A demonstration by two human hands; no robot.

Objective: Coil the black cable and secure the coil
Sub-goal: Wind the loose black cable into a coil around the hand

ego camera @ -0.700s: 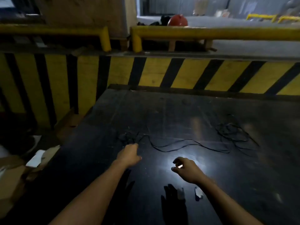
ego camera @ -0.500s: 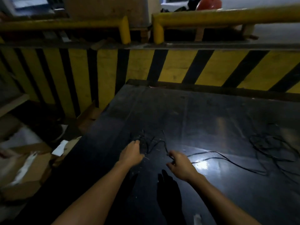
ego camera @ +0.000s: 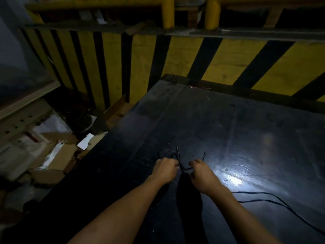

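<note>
Dim scene, head view angled down over a dark, glossy worktop [ego camera: 228,120] with a bright glare patch right of the hands.

Left hand [ego camera: 165,170]: fingers curled closed around a stretch of the black cable [ego camera: 186,168], knuckles up, low over the worktop. Whether it rests on the surface cannot be told.

Right hand [ego camera: 202,175]: also curled closed on the cable, thumb and fingers pinched near its upper edge. A short frayed end of cable sticks up just beyond its fingers.

Black cable: a short span sags between the two hands, which sit close together but apart. Small loops and a thin loose end rise just beyond the left hand, hard to trace against the dark surface. From under the right wrist two strands run along the worktop toward the right edge of view, one curving down to the lower right corner. The rest of the cable lies outside the view.

Surroundings: a yellow and black striped barrier [ego camera: 219,59] stands along the far edge of the worktop, with yellow rail posts [ego camera: 168,13] above it. To the left, below worktop level, lie cardboard boxes [ego camera: 58,155] and white scraps in a loose heap.

Both forearms are bare and enter from the bottom of the view.
</note>
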